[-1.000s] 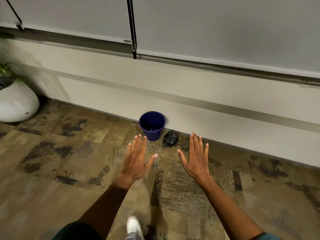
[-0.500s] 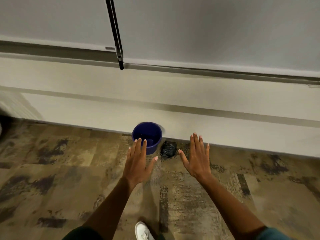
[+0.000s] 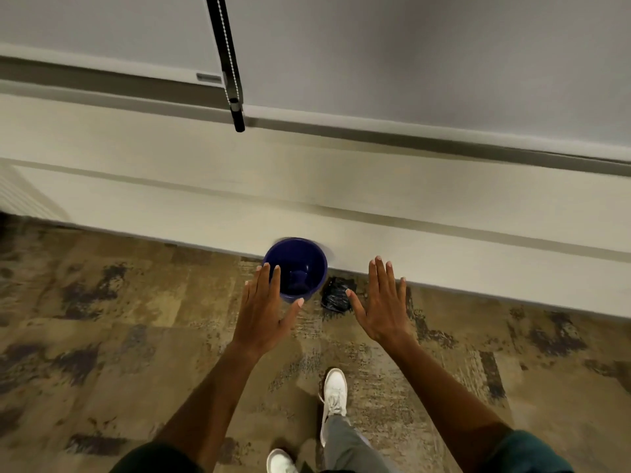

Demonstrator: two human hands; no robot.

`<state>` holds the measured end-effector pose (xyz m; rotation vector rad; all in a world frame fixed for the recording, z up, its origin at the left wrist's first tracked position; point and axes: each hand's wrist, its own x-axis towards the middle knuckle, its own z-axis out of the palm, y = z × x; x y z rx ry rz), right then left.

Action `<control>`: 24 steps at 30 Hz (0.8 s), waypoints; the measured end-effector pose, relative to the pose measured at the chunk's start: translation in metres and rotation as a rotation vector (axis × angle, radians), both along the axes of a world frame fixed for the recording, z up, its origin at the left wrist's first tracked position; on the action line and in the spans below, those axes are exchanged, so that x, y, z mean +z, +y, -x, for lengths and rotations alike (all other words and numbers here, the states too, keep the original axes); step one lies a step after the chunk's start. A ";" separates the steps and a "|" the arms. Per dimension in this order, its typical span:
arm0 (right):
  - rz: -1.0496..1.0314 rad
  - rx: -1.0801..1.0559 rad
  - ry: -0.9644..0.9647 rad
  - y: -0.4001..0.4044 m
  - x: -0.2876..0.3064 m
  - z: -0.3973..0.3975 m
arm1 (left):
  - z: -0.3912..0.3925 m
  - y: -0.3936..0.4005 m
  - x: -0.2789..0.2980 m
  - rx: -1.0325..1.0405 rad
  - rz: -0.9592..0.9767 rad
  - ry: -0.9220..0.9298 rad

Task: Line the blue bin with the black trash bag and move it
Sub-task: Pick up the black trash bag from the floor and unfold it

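Observation:
A small round blue bin [image 3: 300,264] stands upright on the carpet against the base of the wall, nothing showing inside it. A crumpled black trash bag [image 3: 334,296] lies on the floor just right of the bin. My left hand [image 3: 264,308] is held out flat with fingers spread, and its fingertips overlap the bin's near left rim in the view. My right hand [image 3: 384,302] is also flat and spread, its thumb tip close to the bag. Both hands hold nothing and hover well above the floor.
A cream wall ledge [image 3: 341,186] runs across behind the bin, with window blinds and a hanging black cord [image 3: 235,110] above. Patterned brown carpet [image 3: 119,319] covers the floor. My white shoes [image 3: 334,390] step on it below the hands.
I have walked closer to the wall, so the bin and bag appear larger and nearer. The white planter has left the view. Both hands stay spread and empty.

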<state>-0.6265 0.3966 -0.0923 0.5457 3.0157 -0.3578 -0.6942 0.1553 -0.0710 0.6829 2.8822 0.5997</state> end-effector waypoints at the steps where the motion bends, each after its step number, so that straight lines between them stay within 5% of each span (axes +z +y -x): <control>1: 0.004 0.018 -0.016 0.005 -0.006 0.013 | 0.010 0.003 -0.003 0.018 0.004 -0.002; 15: 0.061 0.136 -0.133 0.036 -0.100 0.137 | 0.106 0.044 -0.070 0.153 0.013 -0.095; 24: 0.045 0.043 -0.172 0.041 -0.217 0.175 | 0.149 0.037 -0.183 0.078 0.076 -0.197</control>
